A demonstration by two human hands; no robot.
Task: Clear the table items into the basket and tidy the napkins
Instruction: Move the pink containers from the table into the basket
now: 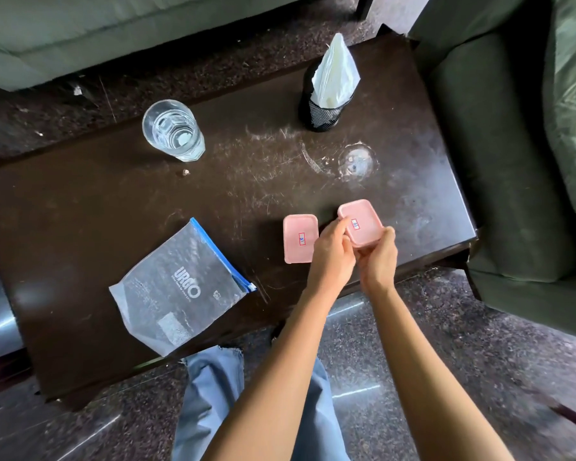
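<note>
Two small pink lidded boxes lie near the front right of the dark table (80, 211). Both hands grip the right pink box (363, 216), tilted just above the tabletop: my left hand (331, 257) on its left edge, my right hand (378, 261) on its near right corner. The left pink box (298, 239) lies flat beside my left hand. A clear zip bag (180, 287) with a blue seal lies flat at the front left. A glass of water (173, 131) stands at the back left. White napkins (335, 71) stick up from a black mesh holder (320, 116) at the back.
A green sofa (64, 31) runs behind the table and a green armchair (499, 144) stands close on the right. A small crumb (186, 172) lies near the glass. My blue-trousered leg (213, 387) is at the table's front edge. No basket is in view.
</note>
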